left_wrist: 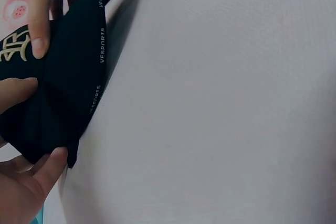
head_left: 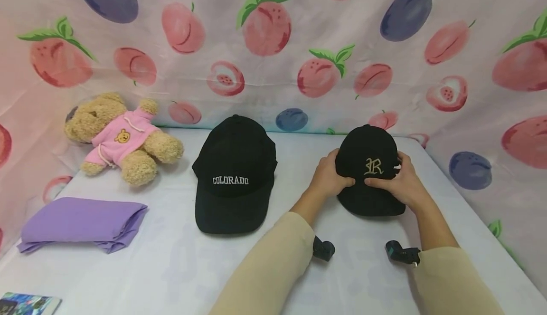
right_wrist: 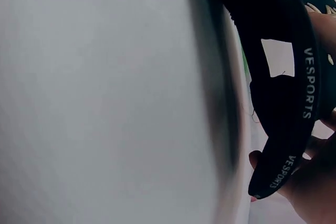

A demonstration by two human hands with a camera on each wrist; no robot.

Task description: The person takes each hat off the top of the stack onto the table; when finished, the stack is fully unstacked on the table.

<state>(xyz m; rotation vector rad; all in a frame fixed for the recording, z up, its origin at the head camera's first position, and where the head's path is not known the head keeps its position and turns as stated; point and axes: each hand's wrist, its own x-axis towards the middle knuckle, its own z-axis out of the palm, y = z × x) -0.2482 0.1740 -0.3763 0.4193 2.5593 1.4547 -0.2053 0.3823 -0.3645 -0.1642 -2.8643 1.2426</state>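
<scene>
Beige long sleeves on both arms, small black wrist-mounted cameras, bare hands

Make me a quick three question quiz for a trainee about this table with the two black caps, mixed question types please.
1. True or false: both hands hold the cap with the letter R.
2. Multiple choice: What lies nearest the left edge of the table? A) the COLORADO cap B) the folded purple cloth C) the R cap
3. Short answer: What is the teddy bear wearing?

Key
1. True: the left hand and right hand grip it from either side.
2. B
3. A pink top with a small bear face on it.
</scene>
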